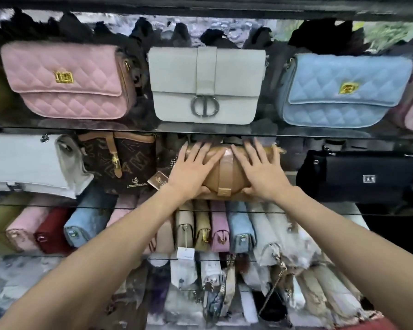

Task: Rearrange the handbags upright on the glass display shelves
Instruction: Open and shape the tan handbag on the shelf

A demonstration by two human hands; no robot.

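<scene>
A tan handbag [227, 172] with a centre strap and a gold clasp sits in the middle of the second glass shelf [320, 211], its front tilted up toward me. My left hand [191, 172] lies on its left half and my right hand [260, 172] on its right half. On both hands the fingers are spread flat over the front and the thumbs hook under the lower edge. Beside it stand a brown monogram handbag [119, 160] on the left and a black handbag [360, 177] on the right.
The upper glass shelf [129, 129] carries an upright pink quilted bag [65, 79], a white bag [208, 84] and a blue quilted bag [343, 89]. A white bag [22, 163] stands at the far left. The lower shelves hold several bags packed side by side.
</scene>
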